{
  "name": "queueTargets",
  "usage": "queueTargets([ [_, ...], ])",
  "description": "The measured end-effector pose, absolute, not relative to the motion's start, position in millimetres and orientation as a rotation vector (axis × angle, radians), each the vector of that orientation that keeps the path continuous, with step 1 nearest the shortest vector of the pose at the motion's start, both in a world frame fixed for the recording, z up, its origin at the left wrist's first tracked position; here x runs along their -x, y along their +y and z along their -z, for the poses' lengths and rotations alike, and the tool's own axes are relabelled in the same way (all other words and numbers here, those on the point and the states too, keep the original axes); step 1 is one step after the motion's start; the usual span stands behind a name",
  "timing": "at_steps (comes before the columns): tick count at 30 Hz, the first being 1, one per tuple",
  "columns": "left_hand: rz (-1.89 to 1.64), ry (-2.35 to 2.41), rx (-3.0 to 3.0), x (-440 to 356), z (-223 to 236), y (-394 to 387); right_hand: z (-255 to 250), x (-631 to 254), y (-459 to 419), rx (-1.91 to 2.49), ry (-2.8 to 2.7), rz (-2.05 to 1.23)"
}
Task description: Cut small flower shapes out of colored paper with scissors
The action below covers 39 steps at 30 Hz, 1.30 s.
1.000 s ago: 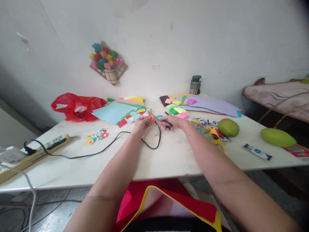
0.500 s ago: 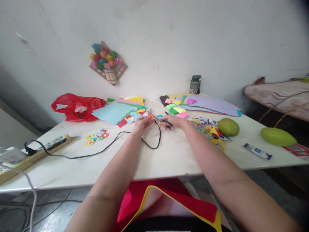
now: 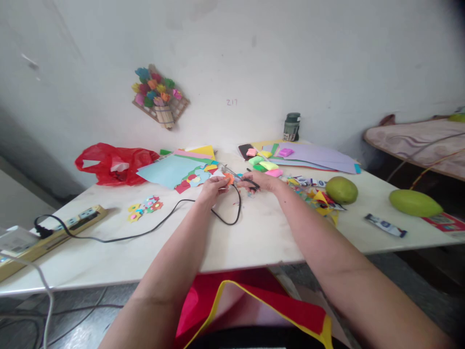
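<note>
A small orange paper piece (image 3: pixel 228 178) sits near the middle of the white tabletop (image 3: pixel 254 232), pinched at the fingertips of the left hand (image 3: pixel 214 186). The right hand (image 3: pixel 259 182) lies just beside it, closed around a black-handled tool (image 3: pixel 250 183) whose thin metal tip points toward the orange piece; the exact type of tool cannot be told. A black power cord (image 3: pixel 152 228) loops beneath both hands and runs left to a beige power strip (image 3: pixel 69 228) at the table's left edge. Small coloured paper flower cut-outs (image 3: pixel 145 206) lie left of the hands. Behind the hands lie a stack of coloured paper sheets (image 3: pixel 174 167) and a red plastic bag (image 3: pixel 112 162). To the right, small pastel folded paper blocks (image 3: pixel 267 165) rest near lilac sheets (image 3: pixel 316 157), and two green mangoes (image 3: pixel 341 190) lie well apart toward the right edge
</note>
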<state>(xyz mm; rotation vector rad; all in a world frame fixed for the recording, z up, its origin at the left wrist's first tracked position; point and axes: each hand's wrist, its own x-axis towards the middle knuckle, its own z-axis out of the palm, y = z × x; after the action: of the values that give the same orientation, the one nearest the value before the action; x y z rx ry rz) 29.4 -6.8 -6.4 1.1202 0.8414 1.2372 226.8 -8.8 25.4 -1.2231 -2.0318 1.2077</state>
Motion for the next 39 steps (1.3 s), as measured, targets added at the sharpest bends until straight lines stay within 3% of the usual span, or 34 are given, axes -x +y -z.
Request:
queueTargets([
  [39,-1.268,0.832,-1.059,-33.9,6.0,-6.8,-24.3,-228.2,-7.0,1.079,-2.051,-1.297],
])
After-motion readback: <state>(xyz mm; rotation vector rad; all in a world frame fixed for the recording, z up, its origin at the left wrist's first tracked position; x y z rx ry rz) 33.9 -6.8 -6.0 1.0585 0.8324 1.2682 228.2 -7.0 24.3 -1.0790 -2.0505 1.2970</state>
